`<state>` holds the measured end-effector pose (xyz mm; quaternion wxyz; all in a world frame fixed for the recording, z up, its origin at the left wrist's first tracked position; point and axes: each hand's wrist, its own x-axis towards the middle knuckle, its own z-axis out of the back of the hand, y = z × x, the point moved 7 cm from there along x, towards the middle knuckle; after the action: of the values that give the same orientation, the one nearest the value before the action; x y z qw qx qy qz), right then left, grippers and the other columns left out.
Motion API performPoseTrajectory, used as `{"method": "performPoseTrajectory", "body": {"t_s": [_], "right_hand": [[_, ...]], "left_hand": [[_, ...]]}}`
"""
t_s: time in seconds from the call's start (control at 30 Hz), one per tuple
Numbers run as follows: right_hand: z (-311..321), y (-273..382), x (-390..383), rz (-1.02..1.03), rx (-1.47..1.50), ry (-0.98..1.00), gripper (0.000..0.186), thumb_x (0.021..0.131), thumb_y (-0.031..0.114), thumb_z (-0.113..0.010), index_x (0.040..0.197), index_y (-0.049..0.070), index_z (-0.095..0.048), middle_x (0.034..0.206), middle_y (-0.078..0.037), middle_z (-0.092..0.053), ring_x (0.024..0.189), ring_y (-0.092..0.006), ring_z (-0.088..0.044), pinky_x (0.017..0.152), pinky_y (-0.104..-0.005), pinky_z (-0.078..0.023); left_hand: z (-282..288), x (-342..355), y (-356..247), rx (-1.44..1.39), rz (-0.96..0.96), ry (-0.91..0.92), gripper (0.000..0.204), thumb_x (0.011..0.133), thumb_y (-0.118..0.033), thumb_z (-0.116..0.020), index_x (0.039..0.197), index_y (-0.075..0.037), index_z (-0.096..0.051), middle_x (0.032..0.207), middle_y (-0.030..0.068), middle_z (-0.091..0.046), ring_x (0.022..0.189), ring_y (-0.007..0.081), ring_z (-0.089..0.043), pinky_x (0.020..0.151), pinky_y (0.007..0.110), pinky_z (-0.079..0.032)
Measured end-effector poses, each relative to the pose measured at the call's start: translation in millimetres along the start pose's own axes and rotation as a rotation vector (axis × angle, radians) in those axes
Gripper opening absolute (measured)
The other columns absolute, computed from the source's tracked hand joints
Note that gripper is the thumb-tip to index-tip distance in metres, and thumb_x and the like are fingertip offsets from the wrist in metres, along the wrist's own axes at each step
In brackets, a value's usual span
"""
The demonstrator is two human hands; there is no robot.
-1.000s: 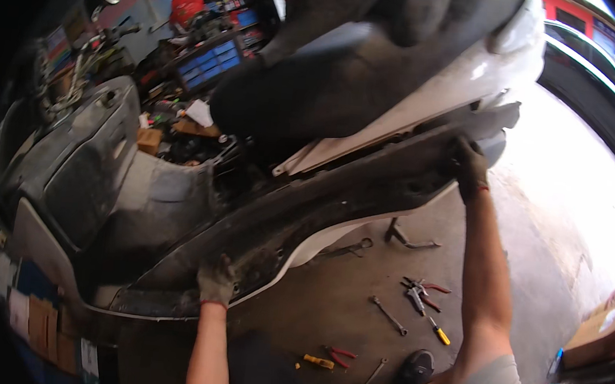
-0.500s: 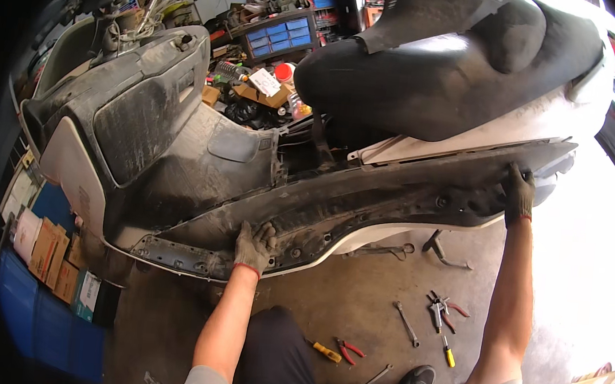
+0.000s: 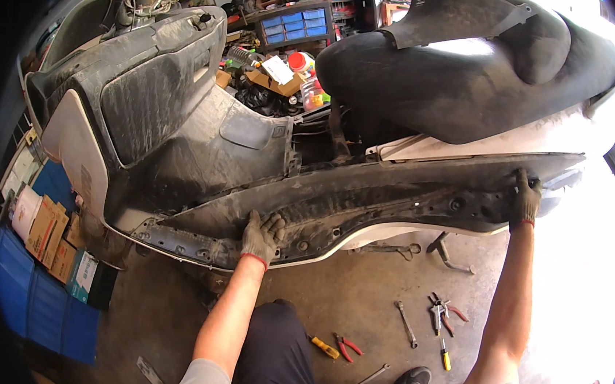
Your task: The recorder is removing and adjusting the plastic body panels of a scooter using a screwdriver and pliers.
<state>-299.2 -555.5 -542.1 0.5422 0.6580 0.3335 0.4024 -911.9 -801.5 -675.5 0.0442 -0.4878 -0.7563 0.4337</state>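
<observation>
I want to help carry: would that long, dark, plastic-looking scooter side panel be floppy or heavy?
The long, dark, plastic-looking scooter side panel might flex a bit, being long and narrow. It's probably light for its size, since it looks thin-edged.

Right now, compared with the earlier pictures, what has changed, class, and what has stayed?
Mostly the view has turned: in the picture, the long dark panel lies more level, the left hand sits higher and farther right, the right hand lower and farther right. Neither has visibly let go or taken anything new. Both remain on the panel; the floor wrenches look undisturbed.
</observation>
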Motion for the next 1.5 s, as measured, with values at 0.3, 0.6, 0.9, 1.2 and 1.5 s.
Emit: {"method": "performPoseTrajectory", "body": {"t_s": [0.3,0.6,0.9,1.2,1.5], "right_hand": [[6.4,-14.4,17.1,0.101,-0.087,-0.090,0.068,0.078,0.043,-0.069,0.125,-0.004,-0.055,0.116,-0.022,-0.063,0.105,-0.0319,-0.062,0.091,-0.0383,-0.047],[-2.4,-3.7,6.2,0.144,-0.083,-0.059,0.066,0.079,0.044,-0.067,0.123,-0.005,-0.056,0.114,-0.022,-0.064,0.103,-0.0319,-0.062,0.090,-0.0383,-0.047],[-2.3,-11.0,9.2,0.072,0.101,-0.066,0.061,0.084,0.043,-0.067,0.118,-0.006,-0.056,0.100,-0.017,-0.066,0.090,-0.0233,-0.063,0.076,-0.0341,-0.051],[-12.0,-6.9,4.3,0.038,0.140,-0.031,0.060,0.086,0.038,-0.069,0.128,0.001,-0.048,0.105,-0.010,-0.061,0.081,-0.0188,-0.059,0.068,-0.0300,-0.050],[2.5,-31.5,44.7,0.075,0.222,0.147,0.038,0.091,0.035,-0.064,0.113,0.006,-0.058,0.102,-0.004,-0.062,0.089,-0.0138,-0.056,0.076,-0.0266,-0.046]], "left_hand": [[-0.4,2.3,0.9,0.000,-0.002,-0.005,0.054,0.095,-0.056,-0.045,0.105,-0.004,-0.056,0.096,0.0060,-0.062,0.088,0.0207,-0.060,0.071,0.033,-0.049],[4.3,1.0,0.6,-0.004,-0.018,0.001,0.053,0.095,-0.056,-0.045,0.104,-0.004,-0.056,0.096,0.0060,-0.062,0.087,0.0204,-0.060,0.072,0.033,-0.049],[-3.2,4.3,-1.6,-0.008,-0.060,-0.001,0.048,0.096,-0.052,-0.045,0.102,-0.006,-0.055,0.092,0.0070,-0.063,0.085,0.0221,-0.061,0.069,0.034,-0.048],[7.0,9.1,-2.6,0.069,-0.058,-0.046,0.045,0.093,-0.053,-0.052,0.097,-0.008,-0.052,0.089,0.0095,-0.065,0.076,0.0245,-0.063,0.062,0.036,-0.048],[6.8,7.7,-3.4,0.257,-0.117,-0.109,0.059,0.086,-0.056,-0.062,0.110,-0.002,-0.055,0.090,0.0084,-0.066,0.073,0.0173,-0.063,0.055,0.028,-0.048]]}}
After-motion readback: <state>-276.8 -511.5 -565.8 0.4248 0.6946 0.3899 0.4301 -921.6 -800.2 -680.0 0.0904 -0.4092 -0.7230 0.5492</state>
